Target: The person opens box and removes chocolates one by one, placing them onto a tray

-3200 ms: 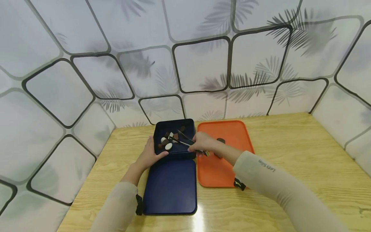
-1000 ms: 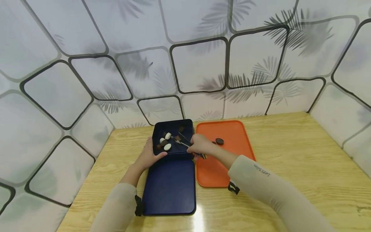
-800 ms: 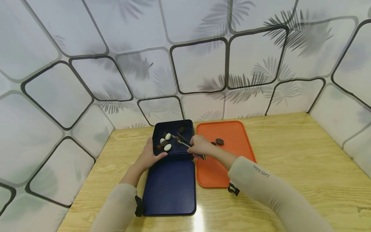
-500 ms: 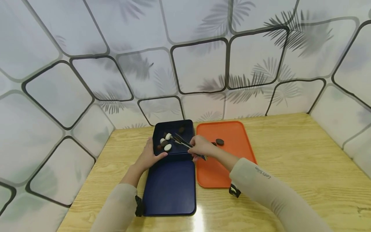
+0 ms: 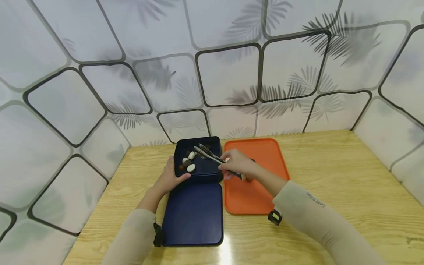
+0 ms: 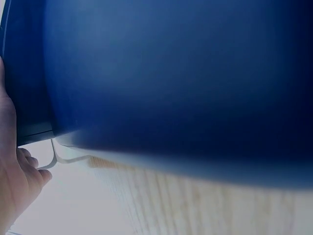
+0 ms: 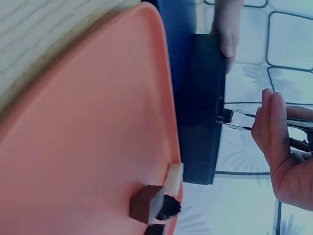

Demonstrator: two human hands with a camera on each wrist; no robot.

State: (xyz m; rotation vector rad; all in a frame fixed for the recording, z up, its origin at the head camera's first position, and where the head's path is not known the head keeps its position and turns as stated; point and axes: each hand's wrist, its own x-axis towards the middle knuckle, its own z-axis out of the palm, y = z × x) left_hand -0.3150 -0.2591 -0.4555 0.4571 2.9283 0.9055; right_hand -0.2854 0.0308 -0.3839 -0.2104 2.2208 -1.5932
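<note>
My left hand (image 5: 169,179) rests on the left side and near corner of a dark blue box (image 5: 205,179), its thumb along the near rim. Egg-shaped white pieces (image 5: 191,168) and small brown pieces (image 5: 181,168), like chocolates, lie inside. In my right hand (image 5: 239,162) I grip metal tongs (image 5: 212,156), their tips over the box. Between the tips, a small dark block (image 7: 228,115) shows at the box rim in the right wrist view. The left wrist view has the left hand (image 6: 22,181) at the box wall (image 6: 32,98).
An orange tray (image 5: 255,202) stands right of the box. On it are a brown block (image 7: 146,203), a white block (image 7: 173,178) and a dark round piece (image 7: 169,207). A flat dark blue lid (image 5: 193,213) lies before the box on the wooden table (image 5: 331,176).
My right hand has shifted right, lifting the tongs inside the box after they closed around a brown piece there. The left hand stays at the box's side.
</note>
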